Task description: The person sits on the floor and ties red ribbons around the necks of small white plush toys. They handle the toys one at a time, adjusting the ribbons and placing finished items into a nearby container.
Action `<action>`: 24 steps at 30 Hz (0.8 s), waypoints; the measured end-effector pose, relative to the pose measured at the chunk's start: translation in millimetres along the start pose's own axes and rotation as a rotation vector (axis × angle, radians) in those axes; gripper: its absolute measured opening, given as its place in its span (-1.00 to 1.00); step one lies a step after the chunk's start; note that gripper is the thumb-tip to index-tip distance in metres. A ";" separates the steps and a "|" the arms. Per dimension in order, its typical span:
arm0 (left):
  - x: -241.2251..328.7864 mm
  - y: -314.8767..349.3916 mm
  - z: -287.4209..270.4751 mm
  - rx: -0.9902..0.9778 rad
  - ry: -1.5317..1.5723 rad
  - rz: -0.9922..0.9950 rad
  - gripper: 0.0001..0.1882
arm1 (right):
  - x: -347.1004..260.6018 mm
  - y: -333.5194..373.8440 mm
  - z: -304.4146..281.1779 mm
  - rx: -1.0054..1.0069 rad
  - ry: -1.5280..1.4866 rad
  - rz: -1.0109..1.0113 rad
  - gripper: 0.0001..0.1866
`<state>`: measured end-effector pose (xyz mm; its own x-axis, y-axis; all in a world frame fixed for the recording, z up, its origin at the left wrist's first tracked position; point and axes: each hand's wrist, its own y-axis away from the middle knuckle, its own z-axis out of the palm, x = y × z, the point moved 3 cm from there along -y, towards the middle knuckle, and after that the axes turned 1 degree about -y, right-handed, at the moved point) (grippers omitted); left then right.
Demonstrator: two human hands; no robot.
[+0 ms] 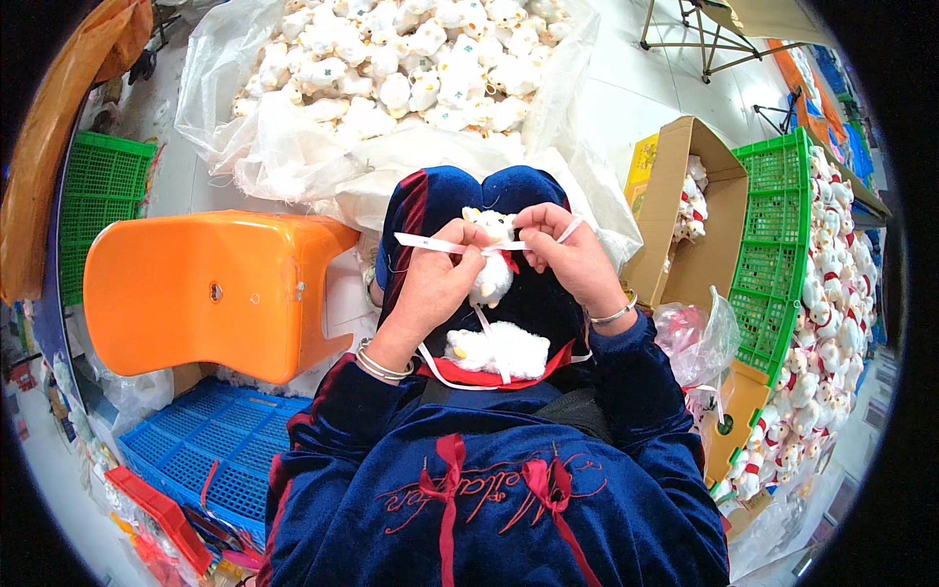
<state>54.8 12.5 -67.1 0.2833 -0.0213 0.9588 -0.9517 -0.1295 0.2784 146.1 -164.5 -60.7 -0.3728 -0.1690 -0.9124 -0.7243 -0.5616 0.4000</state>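
Note:
A small white plush animal (491,283) rests on my dark blue lap, its head up between my hands. My left hand (437,282) pinches a white ribbon (423,243) at the toy's neck, one end sticking out to the left. From the other side, my right hand (577,262) pinches the same ribbon near its right end. A bit of red cloth (510,261) shows beside the toy's neck. Closer to my body lies a second white plush toy (512,351) on a red cloth (548,369), with a thin white strip across it. The fingers hide part of the ribbon.
A large clear sack (230,108) of white plush toys lies ahead. An orange stool (186,293) and blue crate (210,440) are at left. To the right stand a cardboard box (711,176) and a green crate (773,245), beside many plush toys with red neckbands (827,284).

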 end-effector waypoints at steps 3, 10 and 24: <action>-8.9 4.3 -2.1 0.042 -0.033 0.100 -0.87 | -3.8 5.7 0.1 0.023 0.095 -0.024 -0.83; 6.2 10.7 -9.1 0.057 -0.241 0.287 -0.86 | -4.1 11.9 -1.2 0.039 0.210 0.033 -0.78; 17.4 13.0 -9.6 -0.035 -0.352 -0.031 -0.77 | 6.4 16.3 14.7 -0.214 -0.334 0.248 -0.70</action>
<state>46.2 20.0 -46.2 0.3301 -0.3594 0.8729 -0.9436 -0.1013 0.3151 123.4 -162.7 -58.7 -0.7114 -0.0694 -0.6993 -0.4668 -0.6973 0.5440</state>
